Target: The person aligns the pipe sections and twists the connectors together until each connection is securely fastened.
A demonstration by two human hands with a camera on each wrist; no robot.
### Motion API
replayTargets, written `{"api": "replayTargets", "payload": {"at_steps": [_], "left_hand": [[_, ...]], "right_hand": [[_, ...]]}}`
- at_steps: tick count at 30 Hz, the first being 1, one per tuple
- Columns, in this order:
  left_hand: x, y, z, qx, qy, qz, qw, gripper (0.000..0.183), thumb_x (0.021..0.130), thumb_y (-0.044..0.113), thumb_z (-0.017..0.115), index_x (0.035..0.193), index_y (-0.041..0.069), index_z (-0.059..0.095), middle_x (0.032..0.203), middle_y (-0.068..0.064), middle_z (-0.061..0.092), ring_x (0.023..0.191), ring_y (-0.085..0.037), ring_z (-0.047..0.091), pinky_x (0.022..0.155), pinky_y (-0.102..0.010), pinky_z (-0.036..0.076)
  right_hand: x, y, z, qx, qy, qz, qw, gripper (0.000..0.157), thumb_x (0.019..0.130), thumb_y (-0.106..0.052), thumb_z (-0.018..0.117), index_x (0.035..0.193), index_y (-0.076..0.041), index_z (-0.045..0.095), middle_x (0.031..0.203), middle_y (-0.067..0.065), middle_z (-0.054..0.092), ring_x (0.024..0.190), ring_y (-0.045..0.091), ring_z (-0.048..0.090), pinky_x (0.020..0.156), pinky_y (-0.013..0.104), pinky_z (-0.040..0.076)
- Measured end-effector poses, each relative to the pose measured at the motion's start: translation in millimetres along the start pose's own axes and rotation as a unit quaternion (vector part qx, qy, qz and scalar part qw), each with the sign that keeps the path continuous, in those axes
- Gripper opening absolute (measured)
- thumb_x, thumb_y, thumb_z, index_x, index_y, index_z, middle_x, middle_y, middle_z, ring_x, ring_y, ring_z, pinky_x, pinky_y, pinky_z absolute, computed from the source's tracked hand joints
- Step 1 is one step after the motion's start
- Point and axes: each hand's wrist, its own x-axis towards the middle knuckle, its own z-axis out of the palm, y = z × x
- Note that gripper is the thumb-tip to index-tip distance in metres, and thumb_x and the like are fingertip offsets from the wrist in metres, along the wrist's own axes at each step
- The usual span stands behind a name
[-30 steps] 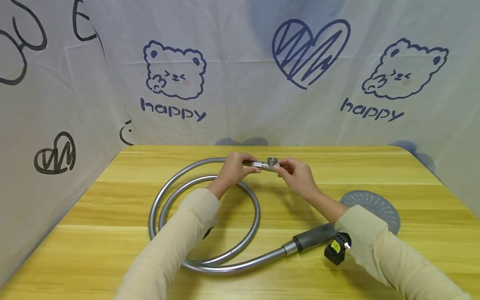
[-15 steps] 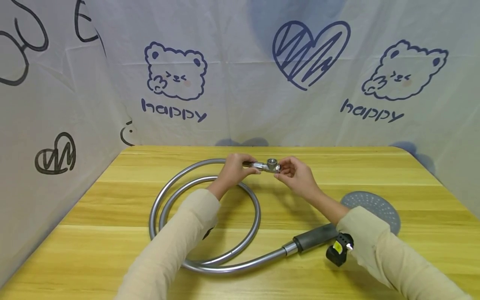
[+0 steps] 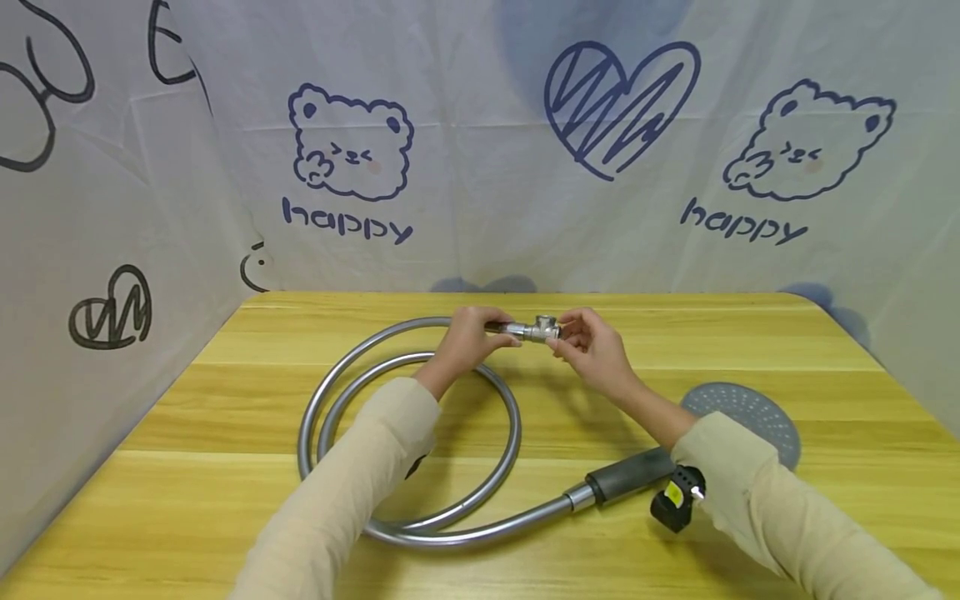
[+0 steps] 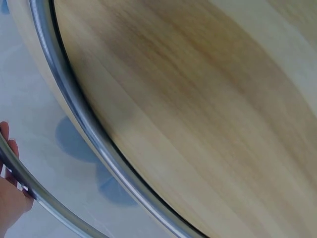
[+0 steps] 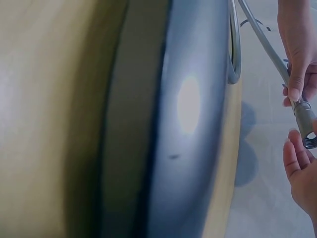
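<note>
My left hand [image 3: 467,337] grips the end of a grey shower hose [image 3: 408,321], just behind its chrome nut [image 3: 513,329]. On that end sits a small metal tee fitting [image 3: 545,328], a side port pointing up. My right hand [image 3: 600,354] pinches the fitting's far end between thumb and fingers. In the right wrist view the fitting [image 5: 304,119] shows a threaded open end, with the right hand's fingers [image 5: 293,153] beside it. The left wrist view catches the left hand [image 4: 12,198] around the hose at its edge.
The hose lies in loops on the wooden table [image 3: 225,500]. It runs to a dark handle [image 3: 630,479] with a round grey shower head [image 3: 746,417], partly under the right forearm. White cloth walls [image 3: 480,208] with drawings stand behind and at the sides.
The tee fitting has turned on the hose end, its port tipping away from me. My right thumb and fingers loosened from it, then came back onto it. The left hand stays put.
</note>
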Motion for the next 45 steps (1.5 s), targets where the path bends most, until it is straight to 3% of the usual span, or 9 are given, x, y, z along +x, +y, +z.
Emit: {"api": "replayTargets", "payload": {"at_steps": [9,17,21,27,34,45], "left_hand": [[0.5,-0.1,-0.2,0.003,0.0,0.002,1.0,0.026,0.077,0.017,0.074,0.097,0.002,0.071,0.094,-0.011,0.072,0.088,-0.021,0.068,0.079,-0.03,0.055],[0.4,0.4,-0.7,0.003,-0.009,-0.006,0.9999,0.028,0.077,0.017,0.073,0.1,0.001,0.07,0.096,-0.012,0.071,0.089,-0.022,0.068,0.08,-0.031,0.055],[0.6,0.0,0.2,0.009,-0.004,0.007,0.9999,0.028,0.077,0.017,0.074,0.099,0.0,0.071,0.095,-0.012,0.071,0.088,-0.022,0.068,0.078,-0.03,0.055],[0.5,0.9,0.3,0.013,-0.007,-0.002,0.9999,0.029,0.077,0.018,0.074,0.101,0.001,0.07,0.097,-0.012,0.071,0.09,-0.022,0.068,0.08,-0.031,0.055],[0.3,1.2,0.1,0.017,-0.004,0.002,0.9998,0.029,0.077,0.018,0.074,0.101,0.001,0.07,0.098,-0.012,0.071,0.092,-0.022,0.068,0.081,-0.032,0.055],[1.5,-1.0,2.1,0.027,0.0,0.023,0.9994,0.03,0.078,0.018,0.073,0.102,0.0,0.07,0.099,-0.012,0.071,0.091,-0.022,0.068,0.082,-0.032,0.055]], "right_hand": [[0.8,-2.4,2.4,0.007,-0.001,0.033,0.999,0.025,0.09,-0.007,0.059,0.109,0.007,0.051,0.085,0.024,0.062,0.056,0.005,0.056,0.055,0.021,0.051],[-1.2,0.2,-1.6,-0.003,-0.037,0.016,0.999,0.03,0.084,0.002,0.063,0.111,0.007,0.05,0.087,0.023,0.06,0.064,0.008,0.056,0.058,0.022,0.052],[-1.4,0.9,-1.7,-0.035,-0.025,0.0,0.999,0.028,0.084,0.001,0.064,0.109,0.005,0.053,0.09,0.023,0.062,0.07,0.017,0.06,0.062,0.022,0.051],[-1.4,-0.3,-0.8,-0.086,0.004,-0.019,0.996,0.027,0.082,-0.002,0.068,0.106,0.005,0.059,0.102,0.021,0.061,0.087,0.032,0.064,0.071,0.029,0.052],[0.8,-0.5,0.6,-0.086,0.012,-0.02,0.996,0.027,0.082,-0.002,0.068,0.106,0.005,0.06,0.102,0.021,0.062,0.088,0.031,0.064,0.073,0.035,0.053],[2.8,0.7,3.2,-0.079,0.017,-0.016,0.997,0.024,0.083,0.0,0.066,0.105,0.006,0.06,0.103,0.021,0.061,0.087,0.032,0.064,0.073,0.034,0.053]]}}
